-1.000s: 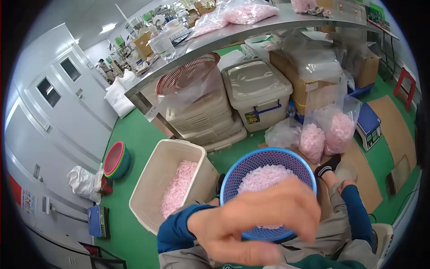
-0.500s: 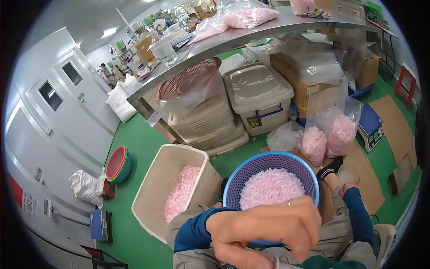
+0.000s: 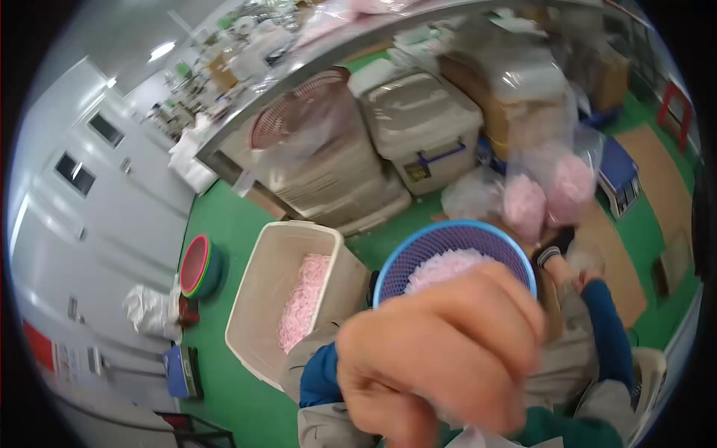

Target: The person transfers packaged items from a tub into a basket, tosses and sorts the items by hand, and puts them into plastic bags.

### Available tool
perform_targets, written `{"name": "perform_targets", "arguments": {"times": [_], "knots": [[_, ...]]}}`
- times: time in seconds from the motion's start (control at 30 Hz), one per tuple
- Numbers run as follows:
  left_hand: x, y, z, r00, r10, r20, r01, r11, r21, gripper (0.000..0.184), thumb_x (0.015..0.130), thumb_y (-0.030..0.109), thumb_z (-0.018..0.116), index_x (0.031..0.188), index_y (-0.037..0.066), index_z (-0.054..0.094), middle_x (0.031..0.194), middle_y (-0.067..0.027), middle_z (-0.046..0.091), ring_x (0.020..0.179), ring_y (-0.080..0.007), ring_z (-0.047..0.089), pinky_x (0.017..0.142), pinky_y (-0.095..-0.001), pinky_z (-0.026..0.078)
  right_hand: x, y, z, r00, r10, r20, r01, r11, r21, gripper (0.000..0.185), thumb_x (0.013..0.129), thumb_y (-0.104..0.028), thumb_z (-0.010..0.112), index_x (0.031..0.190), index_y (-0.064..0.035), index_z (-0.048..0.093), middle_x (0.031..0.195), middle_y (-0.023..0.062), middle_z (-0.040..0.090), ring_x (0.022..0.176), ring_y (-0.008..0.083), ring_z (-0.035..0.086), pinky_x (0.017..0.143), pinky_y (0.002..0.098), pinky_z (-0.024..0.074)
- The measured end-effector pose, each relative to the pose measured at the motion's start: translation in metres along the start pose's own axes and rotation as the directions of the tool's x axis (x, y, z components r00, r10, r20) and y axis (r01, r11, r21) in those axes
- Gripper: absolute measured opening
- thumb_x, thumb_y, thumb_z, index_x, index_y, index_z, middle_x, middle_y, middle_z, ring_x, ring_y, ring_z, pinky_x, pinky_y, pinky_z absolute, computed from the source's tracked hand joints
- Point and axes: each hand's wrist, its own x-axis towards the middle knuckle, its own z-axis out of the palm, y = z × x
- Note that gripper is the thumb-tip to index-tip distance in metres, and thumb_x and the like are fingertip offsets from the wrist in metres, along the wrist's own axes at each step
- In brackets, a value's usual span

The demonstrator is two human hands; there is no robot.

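Observation:
My left hand is raised close to the camera, its fingers curled closed. What they hold, if anything, is hidden; a pale, blurred patch shows below them at the bottom edge. Behind this hand stands a blue plastic basket with small pale pink pieces inside, partly covered by the hand. My right hand is down by my right leg, below a blue sleeve, and its fingers are too small and blurred to read. Left of the basket is a tilted beige bin with more pink pieces.
Two clear bags of pink pieces stand beyond the basket, near a blue scale. A lidded storage box and stacked bins sit under the metal table. Colored basins are at left.
My left hand has come nearer the camera, looks larger and more tightly curled, and covers more of the basket. The whole view has shifted slightly. My right hand remains by the leg.

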Motion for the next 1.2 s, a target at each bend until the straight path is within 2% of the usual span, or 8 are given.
{"name": "perform_targets", "arguments": {"times": [0.13, 0.2, 0.3, 0.47, 0.73, 0.97, 1.1, 1.2], "knots": [[-0.036, -0.004, -0.033, 0.946, -0.214, -0.245, 0.299, 0.869, 0.393, 0.04, 0.092, 0.031, 0.047, 0.105, -0.007, 0.051, 0.09, -0.0168, 0.055, 0.078, -0.0241, 0.052, 0.073, -0.0363, 0.046, 0.037, 0.028, 0.011, 0.986, 0.134, -0.102, -0.107, 0.967, 0.232, 0.022, 0.076, -0.024, 0.06, 0.073, -0.0025, 0.057, 0.073, 0.0183, 0.06, 0.062, 0.0293, 0.059, 0.055, 0.041, 0.046], [-0.073, -0.008, -0.058, 0.829, -0.308, -0.466, 0.557, 0.532, 0.638, 0.029, 0.092, 0.017, 0.047, 0.111, -0.004, 0.048, 0.096, -0.0127, 0.054, 0.084, -0.0194, 0.052, 0.077, -0.0334, 0.045, 0.036, 0.014, 0.008, 0.861, 0.029, -0.508, 0.084, 0.976, 0.199, 0.021, 0.077, -0.022, 0.061, 0.083, -0.0023, 0.056, 0.067, 0.0144, 0.059, 0.058, 0.0261, 0.058, 0.055, 0.0381, 0.0459], [-0.169, -0.02, -0.108, 0.574, -0.328, -0.75, 0.786, -0.033, 0.617, 0.031, 0.084, 0.009, 0.053, 0.112, -0.003, 0.048, 0.101, -0.015, 0.051, 0.088, -0.0236, 0.052, 0.079, -0.0351, 0.044, 0.028, -0.051, -0.018, 0.93, 0.041, -0.366, 0.149, 0.866, 0.476, 0.017, 0.077, -0.017, 0.062, 0.083, -0.0032, 0.055, 0.068, 0.0126, 0.056, 0.058, 0.021, 0.056, 0.054, 0.033, 0.0448], [-0.377, -0.017, -0.155, 0.38, -0.359, -0.852, 0.558, -0.646, 0.521, 0.056, 0.072, 0.018, 0.069, 0.116, -0.004, 0.042, 0.102, -0.0274, 0.05, 0.089, -0.0425, 0.052, 0.078, -0.0461, 0.043, 0.001, -0.123, 0.027, 0.977, -0.211, -0.023, 0.201, 0.885, 0.42, 0.044, 0.075, -0.029, 0.066, 0.101, 0.0019, 0.05, 0.093, 0.0231, 0.054, 0.083, 0.0356, 0.054, 0.074, 0.0411, 0.0449], [-0.437, -0.025, -0.151, 0.165, -0.154, -0.974, 0.688, -0.69, 0.225, 0.069, 0.066, 0.009, 0.073, 0.122, -0.004, 0.035, 0.11, -0.0307, 0.048, 0.097, -0.0449, 0.051, 0.084, -0.0463, 0.043, -0.016, -0.173, 0.033, 0.997, -0.05, -0.052, 0.06, 0.975, 0.212, 0.046, 0.072, -0.016, 0.066, 0.105, -0.0003, 0.039, 0.102, 0.0237, 0.044, 0.095, 0.0412, 0.051, 0.075, 0.0484, 0.0453], [-0.45, -0.023, -0.165, 0.32, -0.108, -0.941, 0.755, -0.571, 0.322, 0.047, 0.06, 0.002, 0.066, 0.102, -0.004, 0.046, 0.092, -0.0272, 0.055, 0.089, -0.0443, 0.053, 0.077, -0.0463, 0.044, -0.013, -0.178, 0.052, 0.955, 0.169, -0.243, -0.026, 0.867, 0.498, 0.036, 0.07, -0.007, 0.062, 0.101, -0.0009, 0.046, 0.097, 0.0243, 0.049, 0.095, 0.043, 0.049, 0.08, 0.0482, 0.0408], [-0.443, -0.014, -0.168, 0.394, -0.168, -0.904, 0.836, -0.344, 0.428, 0.043, 0.059, -0.001, 0.059, 0.101, -0.005, 0.048, 0.088, -0.0259, 0.055, 0.087, -0.0458, 0.052, 0.078, -0.0459, 0.042, 0.002, -0.171, 0.052, 0.922, 0.252, -0.295, 0.018, 0.731, 0.682, 0.035, 0.067, -0.006, 0.067, 0.098, 0.0031, 0.053, 0.084, 0.0152, 0.06, 0.075, 0.0249, 0.059, 0.07, 0.0333, 0.047], [-0.399, 0.009, -0.139, 0.366, -0.101, -0.925, 0.919, -0.119, 0.376, 0.022, 0.071, 0.007, 0.061, 0.089, -0.002, 0.051, 0.079, -0.0143, 0.055, 0.074, -0.0254, 0.053, 0.067, -0.034, 0.042, -0.034, -0.17, -0.012, 0.901, 0.312, -0.302, 0.069, 0.584, 0.809, 0.025, 0.078, -0.012, 0.063, 0.097, 0.0011, 0.054, 0.085, 0.0078, 0.06, 0.078, 0.0138, 0.056, 0.071, 0.0278, 0.0459]]}}
